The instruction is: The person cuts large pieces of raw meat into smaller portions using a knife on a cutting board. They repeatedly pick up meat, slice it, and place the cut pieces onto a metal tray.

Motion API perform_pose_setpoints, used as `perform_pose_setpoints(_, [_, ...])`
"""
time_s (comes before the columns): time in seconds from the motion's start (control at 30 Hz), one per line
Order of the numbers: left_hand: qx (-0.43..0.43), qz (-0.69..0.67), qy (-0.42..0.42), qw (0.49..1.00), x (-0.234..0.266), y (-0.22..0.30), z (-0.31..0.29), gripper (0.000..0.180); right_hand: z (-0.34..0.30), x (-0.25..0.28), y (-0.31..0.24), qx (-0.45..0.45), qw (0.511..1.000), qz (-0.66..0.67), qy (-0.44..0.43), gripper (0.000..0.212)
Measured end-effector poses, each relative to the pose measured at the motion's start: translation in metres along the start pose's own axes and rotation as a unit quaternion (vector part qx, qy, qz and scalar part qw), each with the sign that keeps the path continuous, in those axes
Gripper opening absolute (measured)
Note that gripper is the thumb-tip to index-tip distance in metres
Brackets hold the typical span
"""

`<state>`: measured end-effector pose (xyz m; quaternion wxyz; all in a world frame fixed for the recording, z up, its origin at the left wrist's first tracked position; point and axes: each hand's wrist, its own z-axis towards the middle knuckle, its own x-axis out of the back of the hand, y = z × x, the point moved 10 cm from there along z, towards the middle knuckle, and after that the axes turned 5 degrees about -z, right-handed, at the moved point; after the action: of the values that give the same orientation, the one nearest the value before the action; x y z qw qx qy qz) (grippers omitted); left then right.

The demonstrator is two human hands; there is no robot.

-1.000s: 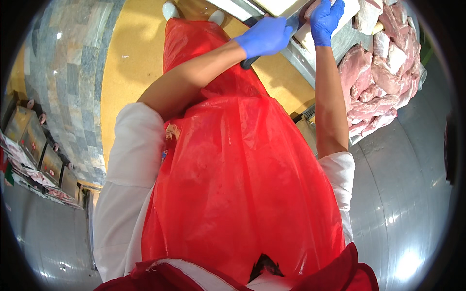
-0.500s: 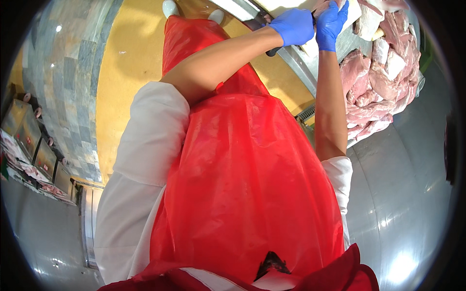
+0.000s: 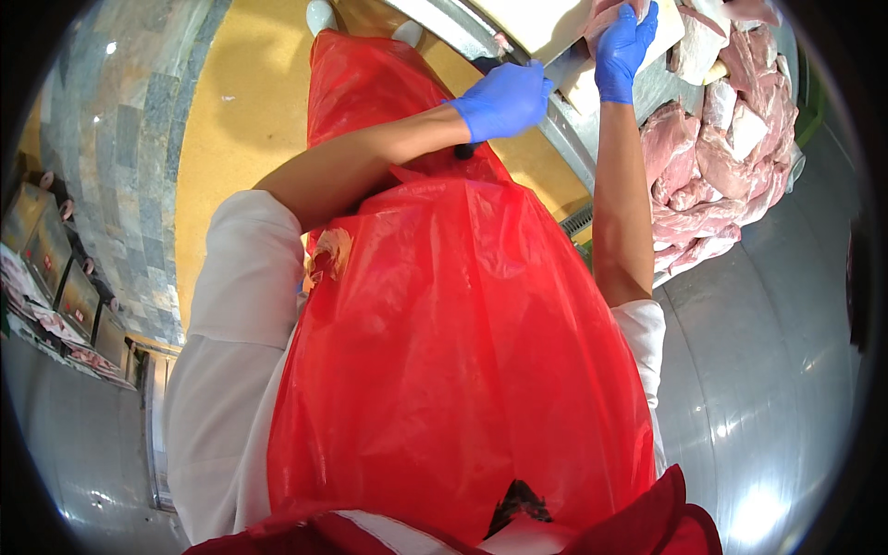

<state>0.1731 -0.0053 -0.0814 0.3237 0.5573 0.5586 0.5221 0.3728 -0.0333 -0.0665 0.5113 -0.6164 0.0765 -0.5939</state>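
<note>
My left hand (image 3: 507, 100), in a blue glove, is closed around the dark handle of a knife (image 3: 563, 63). The handle's butt shows below my wrist, in front of the red apron. The grey blade points right, toward a pale cutting board (image 3: 546, 17) at the top; my fist hides part of the knife. My right hand (image 3: 625, 54), also blue-gloved, grips a pink piece of meat (image 3: 601, 20) at the board's right part. The meat's upper end is cut off by the picture's edge.
Right of my right forearm lies a large pile of raw meat (image 3: 717, 171) on a metal table. The metal edge (image 3: 566, 129) of the worktop runs between my arms. A floor grate (image 3: 577, 220) shows below it. Trays (image 3: 69, 277) with meat stand far left.
My left hand has drawn back leftward and toward my body with the knife, so its blade now shows beside the meat. My right hand stays nearly in place on the meat.
</note>
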Motion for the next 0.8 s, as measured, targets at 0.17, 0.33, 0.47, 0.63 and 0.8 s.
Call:
perform_pose_setpoints(0.17, [-0.104,0.051,0.024,0.993,0.000,0.030,0.029,0.034,0.004,0.006,0.001,-0.014,1.000,-0.016,-0.013,0.063])
perform_pose_setpoints(0.33, [-0.105,0.063,0.023,0.992,-0.009,0.028,0.058,0.035,0.020,0.007,0.009,-0.055,0.997,-0.031,-0.040,0.066])
perform_pose_setpoints(0.47, [-0.104,0.089,0.038,0.990,0.003,0.031,0.045,0.037,0.029,0.007,0.019,-0.113,0.987,-0.088,-0.078,0.069])
perform_pose_setpoints(0.63, [-0.073,0.126,0.022,0.989,0.012,0.027,0.045,0.039,0.044,0.003,-0.053,-0.232,0.921,-0.216,-0.228,0.070])
perform_pose_setpoints(0.8, [-0.071,0.100,0.033,0.992,0.021,0.022,0.045,0.041,0.057,0.045,0.035,-0.214,0.934,-0.208,-0.199,0.069])
